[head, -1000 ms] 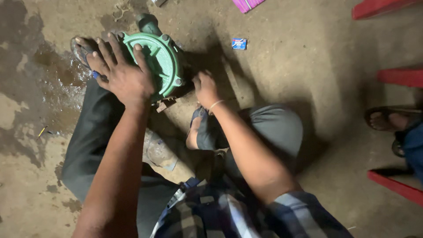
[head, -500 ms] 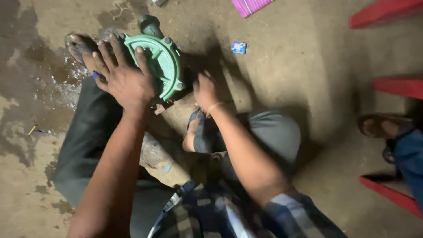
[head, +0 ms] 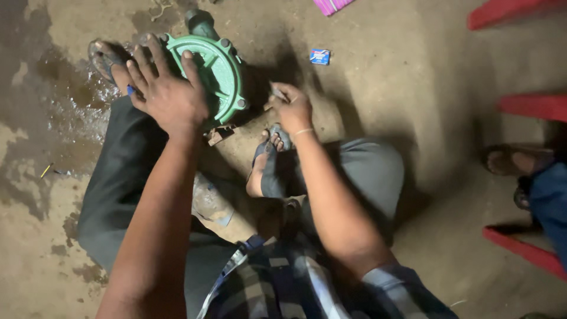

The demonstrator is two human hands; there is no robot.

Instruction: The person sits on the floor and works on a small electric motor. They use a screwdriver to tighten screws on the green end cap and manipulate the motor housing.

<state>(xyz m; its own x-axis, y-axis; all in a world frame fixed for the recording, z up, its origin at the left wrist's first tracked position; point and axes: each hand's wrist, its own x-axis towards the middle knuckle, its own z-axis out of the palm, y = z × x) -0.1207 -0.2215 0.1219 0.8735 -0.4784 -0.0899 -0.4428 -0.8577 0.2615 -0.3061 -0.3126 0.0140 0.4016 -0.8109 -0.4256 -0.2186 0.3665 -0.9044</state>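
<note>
Head view, looking down at person seated on dirt floor (head: pixel 413 77), legs folded. Green round pump cover (head: pixel 215 74) w/ bolts around rim sits on floor betw. the feet, tilted toward the camera, a dark pipe stub (head: pixel 199 22) behind its top edge. Left hand (head: pixel 168 88) lies flat on the cover's left side, fingers spread and released, palm pressing on it, not gripping. Right hand (head: pixel 290 105) is just right of the cover, apart from it, fingers pinched around a small grey metal piece (head: pixel 277 93); what the piece is, cannot tell. Right hand hovers just above the right foot in a sandal (head: pixel 269 162). Left foot in sandal (head: pixel 106 59) is beside the cover's left edge, partly under left hand. Small rusty metal bit (head: pixel 217 134) on floor just below the cover. Wet patch (head: pixel 71 112) on floor at left. Small blue-white box (head: pixel 319 56) lies on floor right of cover, well apart. Pink object (head: pixel 332 5) at top edge. Red furniture pieces (head: pixel 531 106) at right; another person's sandalled foot (head: pixel 511 160) and blue trouser leg (head: pixel 549 201) near them.
</note>
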